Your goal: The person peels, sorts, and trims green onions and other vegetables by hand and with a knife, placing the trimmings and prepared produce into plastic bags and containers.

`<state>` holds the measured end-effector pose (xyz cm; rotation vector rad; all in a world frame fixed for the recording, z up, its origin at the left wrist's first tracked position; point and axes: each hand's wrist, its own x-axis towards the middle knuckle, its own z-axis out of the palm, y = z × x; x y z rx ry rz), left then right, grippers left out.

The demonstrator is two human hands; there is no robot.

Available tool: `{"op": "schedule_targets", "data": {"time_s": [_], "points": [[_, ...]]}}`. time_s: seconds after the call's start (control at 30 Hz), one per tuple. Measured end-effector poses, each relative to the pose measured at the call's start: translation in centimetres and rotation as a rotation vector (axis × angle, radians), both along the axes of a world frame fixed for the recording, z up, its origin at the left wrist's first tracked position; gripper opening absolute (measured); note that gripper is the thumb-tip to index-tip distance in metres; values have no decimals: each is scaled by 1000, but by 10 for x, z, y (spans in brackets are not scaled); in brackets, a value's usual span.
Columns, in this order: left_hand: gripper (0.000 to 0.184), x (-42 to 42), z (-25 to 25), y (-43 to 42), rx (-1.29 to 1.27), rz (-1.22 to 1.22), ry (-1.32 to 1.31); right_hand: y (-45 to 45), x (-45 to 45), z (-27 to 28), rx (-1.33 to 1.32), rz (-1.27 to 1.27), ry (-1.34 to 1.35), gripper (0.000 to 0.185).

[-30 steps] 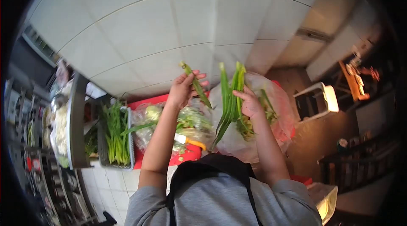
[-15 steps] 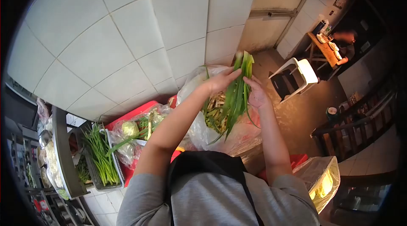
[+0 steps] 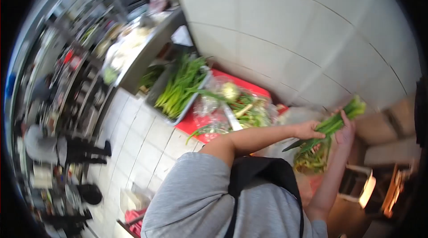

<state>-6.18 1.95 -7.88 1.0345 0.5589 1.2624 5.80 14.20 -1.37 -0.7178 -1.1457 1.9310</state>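
Observation:
A bunch of long green leafy stalks (image 3: 332,124) lies between my two hands, at the right of the view. My left hand (image 3: 310,130) is closed round its lower, darker leaves. My right hand (image 3: 345,132) grips the bunch nearer its pale green end. Below them is a clear plastic bag (image 3: 285,144) with green and yellowish trimmings (image 3: 312,160) in it. Left of the bag, a red surface (image 3: 225,77) holds bagged vegetables and a pale round vegetable (image 3: 230,91).
A grey basket (image 3: 196,94) of green stalks stands left of the red surface. A metal counter (image 3: 149,50) is beyond it. Shelves line the far left, where a person (image 3: 44,146) stands on the tiled floor. A white chair (image 3: 356,184) is at lower right.
The view has swung left, bringing the shelves and a person into sight. My left hand has left its separate leaf and joined my right hand at the bunch, which now lies more level.

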Motion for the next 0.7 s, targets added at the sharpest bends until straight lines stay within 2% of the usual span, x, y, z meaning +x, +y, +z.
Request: {"op": "schedule_targets", "data": {"time_s": [0.1, 0.17, 0.23, 0.27, 0.3, 0.33, 0.37, 0.4, 0.43, 0.47, 0.5, 0.53, 0.57, 0.63, 0.67, 0.7], "points": [[21, -68, -33, -67, 143, 364, 798, 25, -53, -12, -29, 116, 40, 20], [29, -108, -46, -135, -250, 271, 383, 15, -102, -10, 4, 131, 62, 20], [29, -158, -88, -204, -136, 516, 709, -15, -162, 1, 26, 92, 77, 20], [28, -180, -124, -242, -283, 557, 729, -37, -194, 10, 58, 100, 86, 22], [26, -197, -142, -282, -379, 638, 632, -63, -228, 20, 91, 104, 93, 23], [28, -215, -143, -325, -623, 623, 681, -89, -262, 29, 205, 120, 104, 18], [27, -226, -157, -365, -631, 749, 545, -116, -295, 37, 318, 132, 113, 14], [27, -238, -180, -405, -675, 793, 444, -147, -322, 48, 559, 108, -60, 12], [26, -244, -182, -439, -733, 878, 404, -176, -350, 56, 795, 82, -243, 11], [25, -250, -184, -470, -791, 957, 363, -197, -383, 46, 763, 87, -261, 15], [25, -255, -181, -495, -835, 991, 356, -227, -409, 35, 731, 197, -200, 15], [25, -261, -177, -515, -876, 1013, 354, -260, -432, 27, 794, 263, -160, 17], [23, -267, -180, -530, -913, 1033, 351, -286, -453, 7, 655, 474, -234, 19], [23, -273, -188, -547, -965, 1052, 342, -337, -506, -69, 1251, 347, 20, 36], [23, -275, -192, -549, -979, 1056, 340, -367, -511, -85, 1311, 571, -129, 45], [24, -278, -193, -545, -958, 1043, 323, -397, -510, -120, 1361, 594, -137, 56]]}}
